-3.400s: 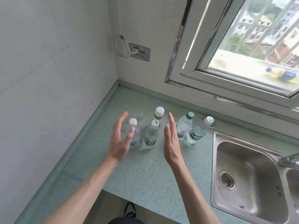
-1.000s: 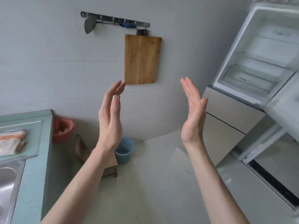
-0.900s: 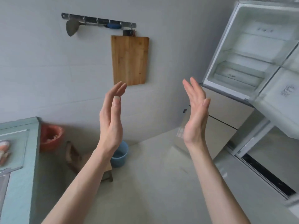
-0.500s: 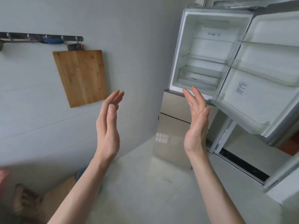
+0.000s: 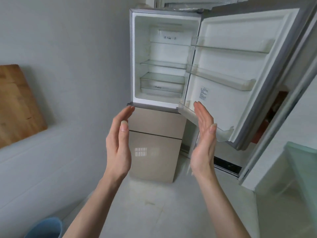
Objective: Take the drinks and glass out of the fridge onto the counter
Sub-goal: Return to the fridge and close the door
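The tall white-and-beige fridge (image 5: 164,69) with its door open now sits in the middle, closer than before. The left hand (image 5: 118,143) and right hand (image 5: 204,141) stay flat, palms facing, holding nothing.

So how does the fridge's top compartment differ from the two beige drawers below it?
The top compartment stands open, its door swung right; the beige drawers are shut. The compartment shows a white interior with clear shelves; the drawers show only glossy fronts reflecting a window. Neither shows any drinks or glass.
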`<state>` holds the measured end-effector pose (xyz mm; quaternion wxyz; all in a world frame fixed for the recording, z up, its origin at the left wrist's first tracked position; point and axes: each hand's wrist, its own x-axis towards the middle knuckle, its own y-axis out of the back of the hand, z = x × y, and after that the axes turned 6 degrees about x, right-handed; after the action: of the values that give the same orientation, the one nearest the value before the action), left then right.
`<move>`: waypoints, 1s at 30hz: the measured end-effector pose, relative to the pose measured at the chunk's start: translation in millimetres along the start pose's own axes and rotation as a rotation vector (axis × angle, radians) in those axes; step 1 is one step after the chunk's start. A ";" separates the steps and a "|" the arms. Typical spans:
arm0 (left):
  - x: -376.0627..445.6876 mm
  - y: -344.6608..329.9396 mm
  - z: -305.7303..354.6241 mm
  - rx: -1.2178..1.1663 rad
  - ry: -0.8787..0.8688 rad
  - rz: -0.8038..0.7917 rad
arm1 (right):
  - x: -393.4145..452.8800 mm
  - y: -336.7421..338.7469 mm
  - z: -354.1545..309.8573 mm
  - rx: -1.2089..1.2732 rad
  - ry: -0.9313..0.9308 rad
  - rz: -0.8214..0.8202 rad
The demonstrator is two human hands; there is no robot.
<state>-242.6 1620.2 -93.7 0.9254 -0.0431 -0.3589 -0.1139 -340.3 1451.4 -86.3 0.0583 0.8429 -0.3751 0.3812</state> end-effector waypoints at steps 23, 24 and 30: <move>149.6 -236.1 -152.2 -0.277 -0.068 -0.324 | 159.2 95.6 136.1 -0.378 0.034 0.396; 150.1 -244.2 -154.3 -0.289 -0.060 -0.341 | 162.6 102.1 139.5 -0.399 0.051 0.414; 154.0 -286.4 -156.7 -0.304 -0.064 -0.388 | 185.7 145.6 146.8 -0.392 0.068 0.518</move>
<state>-99.0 1289.3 -106.2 0.8573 -0.1157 -0.3683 -0.3407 -271.4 1182.2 -89.3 0.1333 0.6791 -0.6411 0.3316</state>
